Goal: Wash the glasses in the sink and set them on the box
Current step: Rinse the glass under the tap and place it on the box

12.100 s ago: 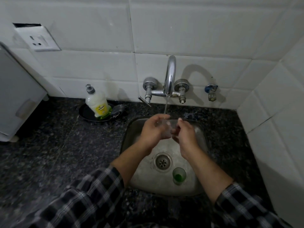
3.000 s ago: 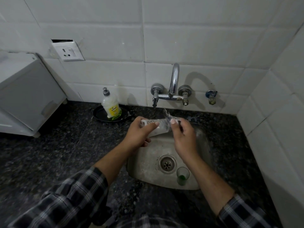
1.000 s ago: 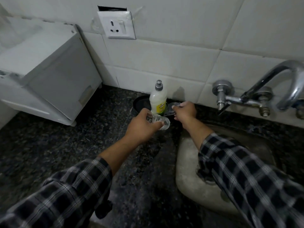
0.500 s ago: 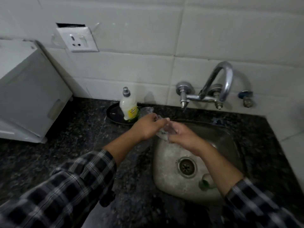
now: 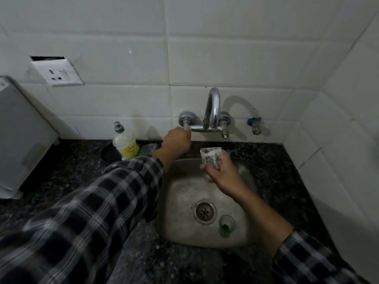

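Glasses wait in two places, but first, from the left: a white box [image 5: 18, 140] stands on the speckled granite counter [image 5: 67, 173]; a squat soap bottle [image 5: 125, 143] sits by the wall. His left hand [image 5: 176, 141] grips the chrome tap handle [image 5: 185, 125]. His right hand [image 5: 222, 174] wraps a clear patterned glass [image 5: 211, 159] upright above the dull steel sink [image 5: 180, 201]. Near the sink's front edge stands a small green-tinted glass [image 5: 226, 225].

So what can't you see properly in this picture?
- Tap handle: head view, covered by the left hand, so its turn is hidden.
- Water: cannot tell whether any runs from the tap.
- Clear glass: its lower part is hidden by the right hand.
- White box: cut off by the left edge.
- Soap bottle label: too small to read.
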